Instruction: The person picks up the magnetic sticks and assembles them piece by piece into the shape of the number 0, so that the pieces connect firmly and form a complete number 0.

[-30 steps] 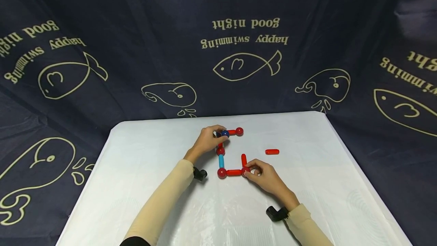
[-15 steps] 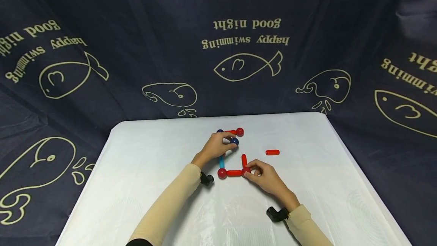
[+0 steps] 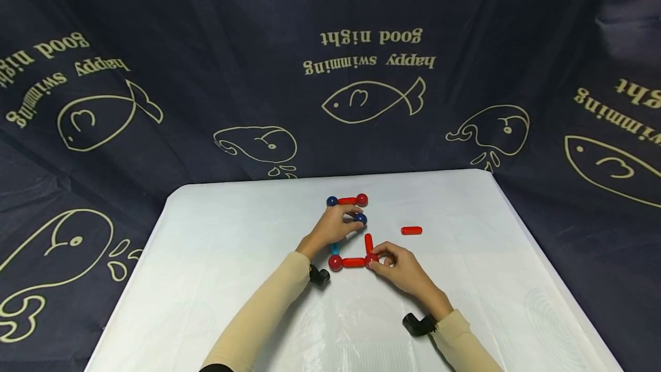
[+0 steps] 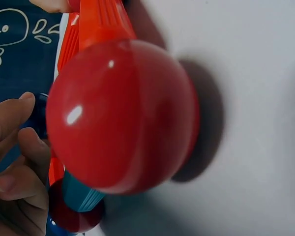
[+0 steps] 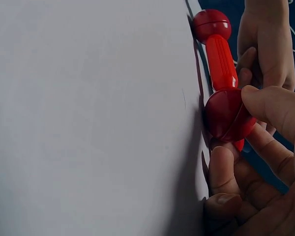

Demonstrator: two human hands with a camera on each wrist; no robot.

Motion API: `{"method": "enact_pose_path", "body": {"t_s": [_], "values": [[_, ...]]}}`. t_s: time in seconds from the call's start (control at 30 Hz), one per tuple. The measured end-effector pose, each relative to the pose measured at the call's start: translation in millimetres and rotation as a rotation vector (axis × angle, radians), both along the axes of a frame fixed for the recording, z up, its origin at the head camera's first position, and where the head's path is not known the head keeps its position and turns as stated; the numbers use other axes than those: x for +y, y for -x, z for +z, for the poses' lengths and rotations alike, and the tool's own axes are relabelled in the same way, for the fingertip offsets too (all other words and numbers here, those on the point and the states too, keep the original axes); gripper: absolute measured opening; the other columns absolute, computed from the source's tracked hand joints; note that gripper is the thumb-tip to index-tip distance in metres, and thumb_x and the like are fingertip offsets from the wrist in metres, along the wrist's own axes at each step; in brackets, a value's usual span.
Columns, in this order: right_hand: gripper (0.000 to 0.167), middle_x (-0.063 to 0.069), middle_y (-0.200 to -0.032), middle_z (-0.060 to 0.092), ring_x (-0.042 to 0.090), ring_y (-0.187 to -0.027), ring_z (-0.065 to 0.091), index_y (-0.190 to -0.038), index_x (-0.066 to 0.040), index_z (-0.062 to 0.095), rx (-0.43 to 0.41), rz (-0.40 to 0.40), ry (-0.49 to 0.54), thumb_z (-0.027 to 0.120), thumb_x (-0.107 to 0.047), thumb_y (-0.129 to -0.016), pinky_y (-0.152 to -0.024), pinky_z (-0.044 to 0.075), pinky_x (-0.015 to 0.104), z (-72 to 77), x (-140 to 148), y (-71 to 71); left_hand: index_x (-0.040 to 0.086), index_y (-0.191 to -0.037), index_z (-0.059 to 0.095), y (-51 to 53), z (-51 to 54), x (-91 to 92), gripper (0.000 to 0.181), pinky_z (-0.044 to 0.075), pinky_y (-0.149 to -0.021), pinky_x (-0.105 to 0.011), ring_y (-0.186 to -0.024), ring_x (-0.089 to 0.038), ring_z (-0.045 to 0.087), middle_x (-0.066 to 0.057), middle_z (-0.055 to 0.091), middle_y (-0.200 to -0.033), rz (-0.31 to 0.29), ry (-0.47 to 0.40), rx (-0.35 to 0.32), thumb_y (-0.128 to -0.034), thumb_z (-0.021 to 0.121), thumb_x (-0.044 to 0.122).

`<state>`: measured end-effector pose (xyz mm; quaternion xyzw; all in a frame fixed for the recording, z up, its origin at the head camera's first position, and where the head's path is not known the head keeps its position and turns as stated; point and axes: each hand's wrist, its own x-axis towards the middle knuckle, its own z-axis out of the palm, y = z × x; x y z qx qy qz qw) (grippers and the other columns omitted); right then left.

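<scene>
My left hand pinches a dark blue ball between thumb and fingertips, above the joined pieces. In the left wrist view the same blue ball is partly covered by the fingers. My right hand grips a red ball at the near right corner. From that corner a red rod points away, and another red rod runs left to a red ball. A light blue rod leads away from there, partly under my left hand.
At the far end, a blue ball, a red rod and a red ball form a row. One loose red rod lies to the right on the white table. A dark patterned cloth hangs behind.
The left hand has moved right and slightly nearer, carrying the blue ball away from the far left corner. My right hand has kept its place on the red ball.
</scene>
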<state>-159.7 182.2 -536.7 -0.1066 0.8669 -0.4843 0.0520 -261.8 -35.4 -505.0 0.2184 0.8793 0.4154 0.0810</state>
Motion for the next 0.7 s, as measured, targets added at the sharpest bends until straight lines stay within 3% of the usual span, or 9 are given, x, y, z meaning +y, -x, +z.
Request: {"method": "enact_pose_path", "body": {"t_s": [0.37,0.53,0.7], "values": [[0.022,-0.002,-0.076,0.06,0.008,-0.066,0.05,-0.107,-0.019,0.072,0.007,0.005,-0.007,0.083,-0.023,-0.088,-0.059,0.04,0.022,-0.4,-0.2,0.7,0.009,-0.128,0.071,-2.9,1.3,5.7,0.035,0.054,-0.053,-0.025,-0.066,-0.023,0.074,-0.013,0.074,-0.119,-0.014,0.025,-0.01,-0.0958,0.075,0.023],[0.023,-0.002,-0.076,0.06,0.009,-0.066,0.05,-0.107,-0.019,0.072,-0.002,0.002,-0.013,0.083,-0.023,-0.088,-0.059,0.039,0.022,-0.2,0.1,1.3,0.011,-0.129,0.071,-3.0,0.9,7.7,0.036,0.057,-0.064,-0.025,-0.089,-0.022,0.075,-0.01,0.074,-0.122,-0.018,0.057,-0.029,-0.0964,0.075,0.024],[0.023,-0.002,-0.075,0.059,0.009,-0.066,0.05,-0.107,-0.02,0.072,-0.008,-0.003,-0.016,0.084,-0.024,-0.087,-0.059,0.039,0.022,-1.0,0.3,1.5,0.013,-0.13,0.071,-3.5,-0.4,9.5,0.036,0.058,-0.086,-0.032,-0.108,-0.02,0.07,-0.007,0.074,-0.123,-0.015,0.099,-0.029,-0.0966,0.074,0.026]]}}
